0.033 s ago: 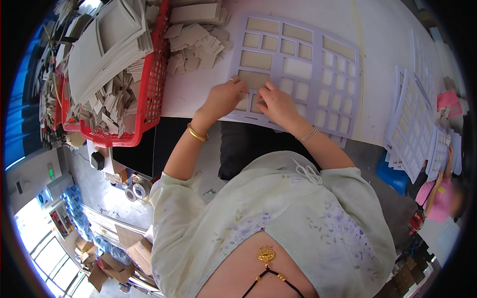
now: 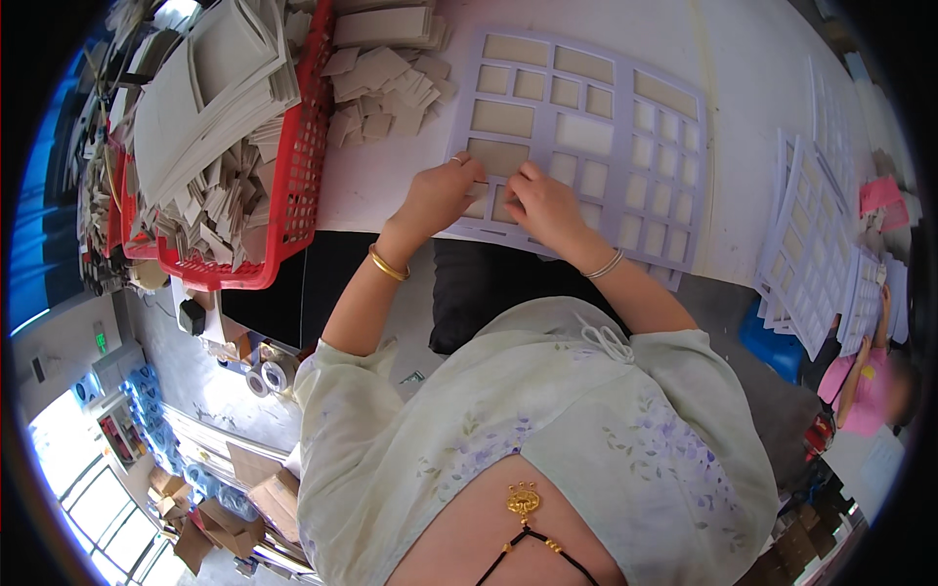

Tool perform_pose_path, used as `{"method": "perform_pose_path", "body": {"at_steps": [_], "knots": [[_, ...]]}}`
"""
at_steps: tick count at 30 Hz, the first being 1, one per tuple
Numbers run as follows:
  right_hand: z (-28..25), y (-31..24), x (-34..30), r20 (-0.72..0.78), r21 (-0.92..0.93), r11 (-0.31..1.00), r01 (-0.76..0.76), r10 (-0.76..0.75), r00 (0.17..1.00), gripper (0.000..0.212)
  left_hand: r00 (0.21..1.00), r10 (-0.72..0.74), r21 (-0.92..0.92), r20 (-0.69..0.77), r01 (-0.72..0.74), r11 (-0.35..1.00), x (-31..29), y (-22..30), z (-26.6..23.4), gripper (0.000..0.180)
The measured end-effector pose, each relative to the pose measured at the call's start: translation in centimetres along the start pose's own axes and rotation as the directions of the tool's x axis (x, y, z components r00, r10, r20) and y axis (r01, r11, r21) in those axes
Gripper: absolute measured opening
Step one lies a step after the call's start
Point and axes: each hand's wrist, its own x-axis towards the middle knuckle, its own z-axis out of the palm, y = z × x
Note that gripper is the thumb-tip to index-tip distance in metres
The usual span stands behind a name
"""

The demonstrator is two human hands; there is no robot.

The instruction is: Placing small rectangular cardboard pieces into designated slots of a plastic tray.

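Observation:
On the white table lies a pale lavender panel point(image 2: 621, 137) with many rectangular windows, most filled with grey-beige cardboard. My left hand point(image 2: 445, 190) rests at its near left corner, fingers bent and pressed together at a small window. Close beside it, my right hand point(image 2: 549, 207) has its fingers curled over the near edge, thumb and fingertips at the neighbouring windows. A larger grey card point(image 2: 499, 154) shows in the window between my fingertips. Whether either hand pinches a small card is hidden by the fingers.
A red plastic basket point(image 2: 306, 146) heaped with grey cards stands at the left. Loose card pieces point(image 2: 386, 88) lie beside it, below a stack of longer strips point(image 2: 383, 27). More lavender panels point(image 2: 806, 230) are stacked at the right, where a person in pink point(image 2: 865, 391) works.

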Motion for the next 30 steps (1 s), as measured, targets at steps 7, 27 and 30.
{"method": "perform_pose_path", "body": {"at_steps": [7,27,30], "knots": [[0.2,0.0,-0.4,-0.131,-0.224,0.966,0.129,-0.161,0.978,0.008,1.000,-0.011,0.194,-0.003,0.012,0.981,-1.6,1.4,0.0,0.016],[-7.4,13.9,-20.9,-0.619,-0.190,0.695,-0.693,0.463,0.634,0.032,0.941,-0.251,0.024,-0.225,0.263,0.965,-6.3,1.4,3.5,0.086],[-7.8,12.2,-20.8,-0.506,0.157,0.704,-0.692,0.660,0.556,0.027,0.947,-0.225,0.032,-0.231,0.239,0.970,-6.6,0.9,3.8,0.086]]}}
